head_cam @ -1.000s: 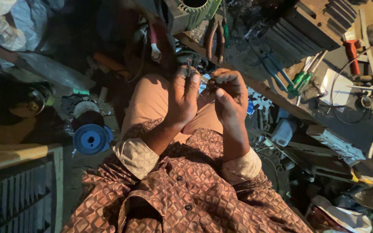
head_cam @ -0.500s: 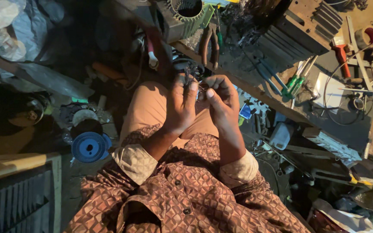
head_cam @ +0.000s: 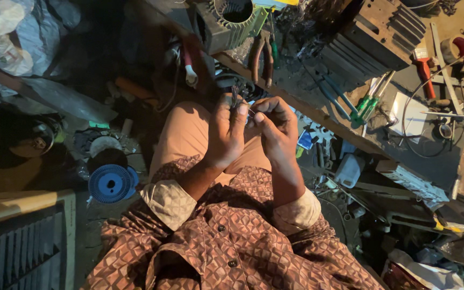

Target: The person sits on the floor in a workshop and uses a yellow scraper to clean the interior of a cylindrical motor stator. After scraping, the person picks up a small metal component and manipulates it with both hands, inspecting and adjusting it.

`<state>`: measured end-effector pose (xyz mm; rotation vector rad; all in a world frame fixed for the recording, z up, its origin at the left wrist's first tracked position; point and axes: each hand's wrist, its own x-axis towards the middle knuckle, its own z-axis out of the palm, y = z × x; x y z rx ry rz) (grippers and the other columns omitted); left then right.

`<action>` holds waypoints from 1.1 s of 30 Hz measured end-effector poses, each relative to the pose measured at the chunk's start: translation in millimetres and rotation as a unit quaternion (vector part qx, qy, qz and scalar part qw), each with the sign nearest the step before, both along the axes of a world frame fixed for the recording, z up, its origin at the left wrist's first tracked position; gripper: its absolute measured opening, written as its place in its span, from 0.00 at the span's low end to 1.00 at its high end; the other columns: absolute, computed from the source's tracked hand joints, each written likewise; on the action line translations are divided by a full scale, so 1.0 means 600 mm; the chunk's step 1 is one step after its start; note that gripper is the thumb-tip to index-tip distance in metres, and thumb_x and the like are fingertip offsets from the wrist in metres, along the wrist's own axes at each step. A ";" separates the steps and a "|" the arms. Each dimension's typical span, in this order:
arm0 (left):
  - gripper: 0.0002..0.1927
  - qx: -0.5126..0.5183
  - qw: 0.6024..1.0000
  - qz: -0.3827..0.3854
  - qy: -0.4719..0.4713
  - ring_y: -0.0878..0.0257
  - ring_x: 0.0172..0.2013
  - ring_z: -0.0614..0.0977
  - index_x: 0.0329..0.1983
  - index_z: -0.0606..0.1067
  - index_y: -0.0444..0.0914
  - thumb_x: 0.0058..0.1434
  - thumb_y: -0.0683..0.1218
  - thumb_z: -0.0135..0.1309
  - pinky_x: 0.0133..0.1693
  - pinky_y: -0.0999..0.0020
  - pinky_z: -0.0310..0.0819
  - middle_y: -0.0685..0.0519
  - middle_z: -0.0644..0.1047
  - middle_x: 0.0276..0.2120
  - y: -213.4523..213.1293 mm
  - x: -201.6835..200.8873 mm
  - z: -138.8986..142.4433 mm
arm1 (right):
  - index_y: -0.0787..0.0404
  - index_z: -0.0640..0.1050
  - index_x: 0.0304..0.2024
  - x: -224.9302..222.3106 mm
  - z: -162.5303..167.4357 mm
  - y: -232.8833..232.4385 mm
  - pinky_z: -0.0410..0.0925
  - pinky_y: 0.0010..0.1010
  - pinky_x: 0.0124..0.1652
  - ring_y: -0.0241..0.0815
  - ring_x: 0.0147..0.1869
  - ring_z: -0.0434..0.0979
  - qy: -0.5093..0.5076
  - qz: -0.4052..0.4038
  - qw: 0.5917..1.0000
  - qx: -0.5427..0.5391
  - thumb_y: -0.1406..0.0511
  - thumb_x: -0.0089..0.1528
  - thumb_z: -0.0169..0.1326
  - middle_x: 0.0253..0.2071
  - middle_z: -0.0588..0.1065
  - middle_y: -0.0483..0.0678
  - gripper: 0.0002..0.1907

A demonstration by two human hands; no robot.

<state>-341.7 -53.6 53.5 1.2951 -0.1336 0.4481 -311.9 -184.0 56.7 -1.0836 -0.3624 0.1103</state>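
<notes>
I have both hands raised together above my lap, and between them is a small tuft of thin wires (head_cam: 237, 95), its frayed ends poking up past my fingertips. My left hand (head_cam: 225, 134) has its grip narrowed to a pinch around the lower part of the tuft, thumb against forefinger. My right hand (head_cam: 276, 129) is curled just beside it, its grip also narrow, with its fingertips on what looks like a single strand or stub between the two hands; that piece is too small for me to name. The wires sit directly over my knee, near the wooden edge of the desk (head_cam: 318, 115), where pliers (head_cam: 261, 56) with dark red handles lie close to a finned grey motor housing (head_cam: 232, 24), and two green-handled screwdrivers (head_cam: 365, 104) lie further along to my right. A blue spool (head_cam: 109, 183) sits on the floor to my left. I judge this to be the stage of sorting or twisting the strand ends by hand. Any further move here calls for a steady left pinch while the right fingertips work finely, since the strands are thin and would splay easily.
</notes>
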 end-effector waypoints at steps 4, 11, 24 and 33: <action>0.07 -0.048 0.998 -0.032 0.001 0.72 0.33 0.70 0.44 0.67 0.37 0.77 0.46 0.44 0.37 0.74 0.68 0.58 0.70 0.32 -0.002 0.003 -0.004 | 0.68 0.72 0.41 0.001 -0.005 0.001 0.70 0.27 0.43 0.38 0.40 0.76 -0.004 0.004 1.000 0.021 0.76 0.67 0.53 0.41 0.75 0.52 0.03; 0.06 -0.040 0.999 -0.019 0.011 0.73 0.34 0.71 0.46 0.67 0.37 0.77 0.45 0.44 0.38 0.74 0.69 0.58 0.70 0.33 -0.001 0.002 -0.004 | 0.69 0.73 0.43 0.001 -0.015 0.003 0.70 0.28 0.43 0.39 0.39 0.76 0.003 -0.008 1.000 0.013 0.76 0.67 0.52 0.39 0.75 0.52 0.03; 0.07 -0.036 0.999 -0.007 0.026 0.71 0.37 0.71 0.45 0.69 0.37 0.76 0.45 0.44 0.40 0.73 0.69 0.57 0.71 0.35 0.002 0.008 -0.014 | 0.70 0.76 0.43 -0.004 -0.021 -0.005 0.70 0.26 0.41 0.36 0.39 0.76 -0.032 -0.052 0.996 -0.063 0.75 0.67 0.53 0.38 0.76 0.49 0.03; 0.07 -0.041 0.999 -0.007 0.025 0.71 0.38 0.71 0.44 0.70 0.37 0.76 0.45 0.45 0.41 0.72 0.69 0.58 0.70 0.35 0.003 0.008 -0.017 | 0.70 0.77 0.41 -0.012 -0.018 -0.002 0.69 0.26 0.44 0.36 0.41 0.76 -0.060 -0.053 0.994 -0.079 0.76 0.66 0.54 0.38 0.76 0.49 0.02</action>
